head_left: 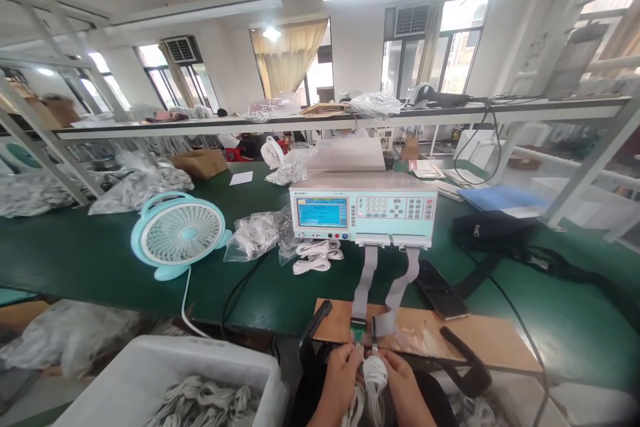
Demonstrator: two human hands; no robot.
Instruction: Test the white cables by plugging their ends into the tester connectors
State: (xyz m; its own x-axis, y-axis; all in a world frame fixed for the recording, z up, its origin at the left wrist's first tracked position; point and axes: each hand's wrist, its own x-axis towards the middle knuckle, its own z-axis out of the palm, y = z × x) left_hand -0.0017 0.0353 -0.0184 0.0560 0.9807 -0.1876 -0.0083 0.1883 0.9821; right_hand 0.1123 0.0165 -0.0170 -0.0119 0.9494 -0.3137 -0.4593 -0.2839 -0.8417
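At the front edge of the bench my left hand (341, 377) is closed around a white cable's end, right by a small green circuit board (358, 332). My right hand (404, 387) grips a coiled white cable (375, 373), its end close to a dark connector. Two grey ribbon cables (367, 280) run from these connectors up to a light-blue tester (363, 210) with a lit screen. Whether the cable ends are fully plugged in is hidden by my fingers. More white cable loops hang below my hands.
A white bin (200, 353) of coiled cables stands front left. A turquoise fan (187, 233), bagged cables (255, 233) and loose white cables (317, 255) lie left of centre. A phone (443, 290) and a black bag (493, 233) lie right. A shelf (225, 127) spans the back.
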